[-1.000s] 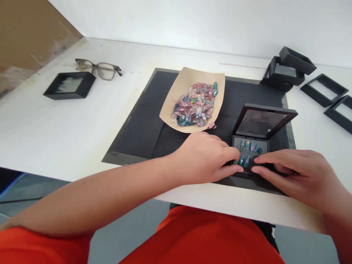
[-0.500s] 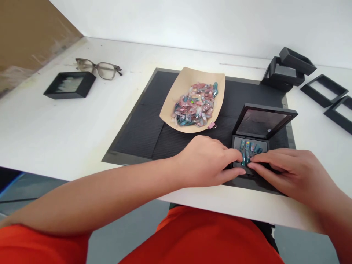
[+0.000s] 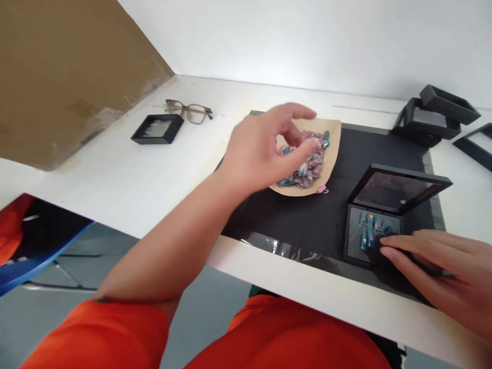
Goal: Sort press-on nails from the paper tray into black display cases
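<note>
My left hand (image 3: 265, 146) hovers over a tan paper tray (image 3: 333, 129) that holds a pile of pink and teal press-on nails (image 3: 307, 166). Its fingers are loosely curled and apart, with nothing visible in them. My right hand (image 3: 438, 264) lies flat with fingers stretched out on the front edge of a small open black box (image 3: 353, 248). The box's lid (image 3: 400, 187) stands tilted up behind it. Several teal nails (image 3: 368, 230) lie inside, just left of my right fingertips. Tray and box sit on a black mat (image 3: 307, 220).
Eyeglasses (image 3: 190, 110) and a closed black display box (image 3: 157, 128) lie at the far left of the white table. Stacked black boxes (image 3: 434, 115) and a loose black frame (image 3: 474, 146) sit at the far right. A brown board (image 3: 69, 66) leans at left. A pink clip (image 3: 321, 189) sits by the tray.
My left hand has left the open box and lifted up and back over the paper tray's pile. My right hand stays on the box. The view has shifted left.
</note>
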`<state>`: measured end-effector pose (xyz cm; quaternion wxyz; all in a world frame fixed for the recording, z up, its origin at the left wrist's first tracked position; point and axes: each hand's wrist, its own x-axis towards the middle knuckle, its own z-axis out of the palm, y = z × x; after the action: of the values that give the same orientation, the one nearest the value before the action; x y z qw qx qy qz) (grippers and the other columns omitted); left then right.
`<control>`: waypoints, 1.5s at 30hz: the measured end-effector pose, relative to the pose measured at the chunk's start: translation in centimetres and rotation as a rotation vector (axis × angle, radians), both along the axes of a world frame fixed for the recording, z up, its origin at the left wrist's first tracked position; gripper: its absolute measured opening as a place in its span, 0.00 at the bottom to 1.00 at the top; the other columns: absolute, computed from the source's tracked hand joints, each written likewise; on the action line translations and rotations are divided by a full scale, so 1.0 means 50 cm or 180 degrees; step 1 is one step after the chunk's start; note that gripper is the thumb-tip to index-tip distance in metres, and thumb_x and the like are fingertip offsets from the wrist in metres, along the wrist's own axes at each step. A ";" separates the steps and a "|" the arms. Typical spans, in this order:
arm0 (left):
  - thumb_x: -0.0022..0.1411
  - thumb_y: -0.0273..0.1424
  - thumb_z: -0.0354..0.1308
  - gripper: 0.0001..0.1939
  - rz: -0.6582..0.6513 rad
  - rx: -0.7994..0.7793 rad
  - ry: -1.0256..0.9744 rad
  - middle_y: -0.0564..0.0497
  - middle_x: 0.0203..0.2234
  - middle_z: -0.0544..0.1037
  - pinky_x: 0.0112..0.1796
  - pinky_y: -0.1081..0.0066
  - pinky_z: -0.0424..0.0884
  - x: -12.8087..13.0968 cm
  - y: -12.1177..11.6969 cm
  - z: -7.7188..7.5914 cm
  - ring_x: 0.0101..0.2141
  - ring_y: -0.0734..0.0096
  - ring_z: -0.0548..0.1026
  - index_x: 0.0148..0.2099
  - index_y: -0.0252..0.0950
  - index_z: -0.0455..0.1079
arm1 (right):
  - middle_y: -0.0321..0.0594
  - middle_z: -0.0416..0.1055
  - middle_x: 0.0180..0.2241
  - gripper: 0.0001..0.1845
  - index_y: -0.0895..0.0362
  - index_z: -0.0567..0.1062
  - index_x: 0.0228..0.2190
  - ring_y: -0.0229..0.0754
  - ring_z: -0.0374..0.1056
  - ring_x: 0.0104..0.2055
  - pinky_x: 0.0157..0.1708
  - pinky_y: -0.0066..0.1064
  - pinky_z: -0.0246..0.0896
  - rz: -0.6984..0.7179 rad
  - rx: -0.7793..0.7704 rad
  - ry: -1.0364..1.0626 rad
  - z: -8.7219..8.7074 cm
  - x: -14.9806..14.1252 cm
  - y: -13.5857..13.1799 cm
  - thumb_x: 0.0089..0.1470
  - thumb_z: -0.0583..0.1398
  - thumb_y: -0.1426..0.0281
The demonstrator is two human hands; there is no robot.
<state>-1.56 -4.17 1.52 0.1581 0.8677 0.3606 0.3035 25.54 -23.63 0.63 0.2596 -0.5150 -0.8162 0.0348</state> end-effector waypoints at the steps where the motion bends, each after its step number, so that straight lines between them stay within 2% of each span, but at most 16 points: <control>1: 0.72 0.42 0.62 0.29 -0.0114 -0.0141 0.0106 0.50 0.39 0.89 0.40 0.67 0.78 -0.013 0.020 -0.002 0.37 0.65 0.84 0.71 0.40 0.72 | 0.33 0.86 0.28 0.15 0.49 0.84 0.37 0.38 0.79 0.21 0.19 0.27 0.70 -0.0016 0.0019 0.0036 0.000 -0.001 0.000 0.75 0.60 0.62; 4: 0.68 0.37 0.63 0.38 -0.0666 -0.0571 0.0535 0.53 0.41 0.89 0.40 0.71 0.78 -0.041 0.057 -0.007 0.38 0.66 0.85 0.78 0.44 0.63 | 0.32 0.85 0.26 0.16 0.48 0.84 0.35 0.38 0.77 0.19 0.19 0.28 0.69 -0.0144 0.0004 0.0154 -0.006 -0.002 -0.004 0.75 0.60 0.60; 7: 0.66 0.35 0.63 0.38 -0.1043 -0.0797 0.1058 0.54 0.45 0.89 0.43 0.72 0.77 -0.054 0.063 -0.005 0.42 0.66 0.86 0.77 0.46 0.65 | 0.34 0.86 0.29 0.16 0.48 0.84 0.37 0.39 0.79 0.22 0.21 0.29 0.71 -0.0254 -0.0113 0.0201 -0.020 0.003 -0.015 0.75 0.60 0.58; 10: 0.65 0.37 0.65 0.38 -0.1174 -0.0811 0.1317 0.53 0.49 0.88 0.41 0.73 0.76 -0.061 0.060 -0.003 0.43 0.64 0.86 0.76 0.49 0.67 | 0.35 0.87 0.31 0.14 0.47 0.85 0.39 0.43 0.81 0.24 0.23 0.32 0.74 -0.0326 -0.0239 0.0250 -0.032 0.013 -0.023 0.73 0.61 0.58; 14: 0.64 0.31 0.62 0.41 -0.1174 -0.0745 0.1326 0.54 0.51 0.87 0.41 0.74 0.76 -0.070 0.060 -0.006 0.43 0.65 0.86 0.78 0.52 0.64 | 0.35 0.86 0.32 0.13 0.45 0.85 0.40 0.44 0.81 0.25 0.25 0.34 0.76 -0.0313 -0.0297 0.0236 -0.043 0.023 -0.030 0.73 0.61 0.59; 17: 0.63 0.28 0.60 0.43 -0.1160 -0.0627 0.1369 0.52 0.50 0.86 0.40 0.73 0.75 -0.069 0.058 -0.005 0.42 0.65 0.85 0.79 0.51 0.62 | 0.34 0.87 0.34 0.13 0.44 0.85 0.43 0.44 0.81 0.27 0.27 0.33 0.76 -0.0315 -0.0413 0.0079 -0.049 0.031 -0.035 0.74 0.60 0.59; 21: 0.63 0.27 0.60 0.42 -0.1025 -0.0452 0.1477 0.50 0.49 0.86 0.36 0.73 0.73 -0.060 0.051 -0.003 0.41 0.64 0.84 0.78 0.49 0.63 | 0.36 0.87 0.35 0.13 0.44 0.85 0.44 0.45 0.81 0.27 0.23 0.34 0.72 -0.0366 -0.0489 0.0014 -0.059 0.044 -0.041 0.74 0.60 0.58; 25: 0.62 0.26 0.60 0.41 -0.0974 -0.0498 0.1521 0.50 0.45 0.86 0.38 0.72 0.73 -0.050 0.048 -0.007 0.42 0.62 0.83 0.77 0.47 0.66 | 0.39 0.87 0.36 0.16 0.45 0.87 0.44 0.47 0.81 0.28 0.21 0.35 0.71 -0.0393 -0.0576 -0.0039 -0.065 0.052 -0.045 0.74 0.58 0.57; 29: 0.65 0.27 0.58 0.37 -0.0873 -0.0531 0.1761 0.48 0.45 0.86 0.41 0.71 0.73 -0.039 0.043 -0.005 0.44 0.60 0.82 0.75 0.41 0.67 | 0.39 0.87 0.35 0.16 0.45 0.87 0.43 0.48 0.82 0.27 0.22 0.35 0.74 -0.0416 -0.0496 0.0001 -0.060 0.044 -0.038 0.73 0.59 0.56; 33: 0.68 0.26 0.54 0.34 -0.0839 -0.0420 0.1880 0.48 0.46 0.86 0.44 0.69 0.73 -0.032 0.034 -0.002 0.46 0.61 0.82 0.74 0.40 0.68 | 0.35 0.87 0.32 0.14 0.45 0.85 0.42 0.44 0.81 0.24 0.15 0.30 0.69 -0.0411 -0.0318 0.0113 -0.046 0.028 -0.022 0.73 0.61 0.54; 37: 0.70 0.24 0.51 0.32 -0.0767 -0.0367 0.1783 0.48 0.46 0.86 0.43 0.69 0.73 -0.025 0.029 -0.005 0.45 0.62 0.82 0.73 0.42 0.69 | 0.34 0.87 0.32 0.15 0.46 0.84 0.43 0.40 0.78 0.22 0.14 0.28 0.66 -0.0405 -0.0258 0.0108 -0.039 0.019 -0.016 0.73 0.61 0.54; 41: 0.70 0.27 0.54 0.29 -0.0537 -0.0169 0.1357 0.48 0.45 0.85 0.43 0.67 0.74 -0.020 0.035 -0.015 0.45 0.61 0.82 0.72 0.40 0.69 | 0.32 0.78 0.23 0.18 0.48 0.85 0.48 0.36 0.63 0.13 0.11 0.29 0.56 -0.0613 -0.0243 0.0100 -0.037 0.012 -0.018 0.73 0.60 0.51; 43: 0.72 0.27 0.53 0.25 -0.0664 -0.0029 0.0975 0.47 0.46 0.85 0.46 0.66 0.76 -0.018 0.038 -0.020 0.46 0.62 0.82 0.68 0.39 0.72 | 0.30 0.71 0.20 0.21 0.50 0.84 0.50 0.34 0.60 0.12 0.11 0.27 0.56 -0.0688 -0.0204 0.0037 -0.034 0.007 -0.018 0.74 0.59 0.50; 45: 0.76 0.27 0.51 0.21 -0.0860 0.0123 0.0433 0.46 0.49 0.84 0.50 0.65 0.78 -0.015 0.036 -0.024 0.49 0.63 0.82 0.66 0.39 0.73 | 0.29 0.68 0.20 0.23 0.52 0.83 0.51 0.34 0.61 0.13 0.12 0.25 0.57 -0.0691 -0.0153 -0.0014 -0.031 0.004 -0.017 0.75 0.57 0.50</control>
<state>-2.33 -2.39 0.33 0.1561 0.9297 0.2445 0.2268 25.74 -24.45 -0.91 0.2476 -0.6066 -0.7551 0.0250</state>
